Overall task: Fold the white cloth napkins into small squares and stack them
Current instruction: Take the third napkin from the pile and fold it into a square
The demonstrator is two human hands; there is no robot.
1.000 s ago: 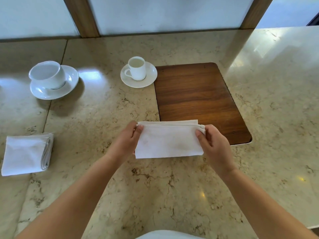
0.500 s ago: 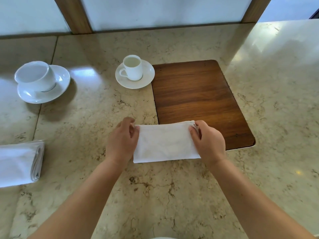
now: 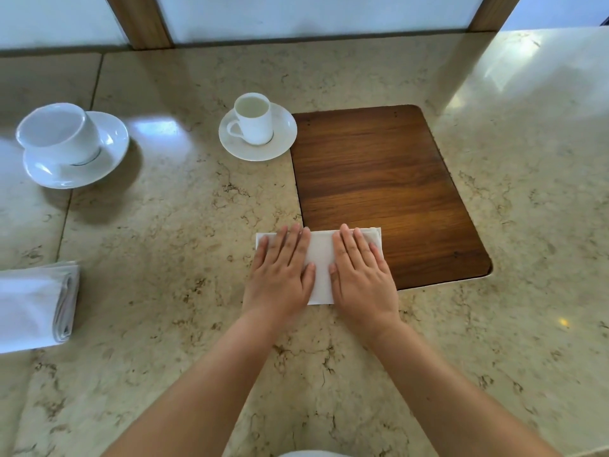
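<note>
**White napkin pressed flat under both palms**

Head view: a white napkin (image 3: 321, 268), folded to a wide rectangle, lies on the marble bench (image 3: 184, 245) with its right end lapping over the near left corner of a wooden board (image 3: 379, 179). The left hand (image 3: 280, 272) and the right hand (image 3: 361, 275) both lie flat on it, fingers straight and together, pressing down and gripping nothing; only a strip of cloth shows between them, plus the far corners. At the left edge of the frame sits a stack of folded napkins (image 3: 33, 308), well apart from the hands. A large cup and saucer (image 3: 69, 143) and a small cup and saucer (image 3: 255, 127) stand farther back.

The fold looks like it needs at least one more halving to become a small square (a judgement from its wide shape). The layered edges at the far right corner could slip out of line when the palms lift, since the cloth straddles the board's edge. A crooked crease would leave an uneven square that sits badly on the stack.
</note>
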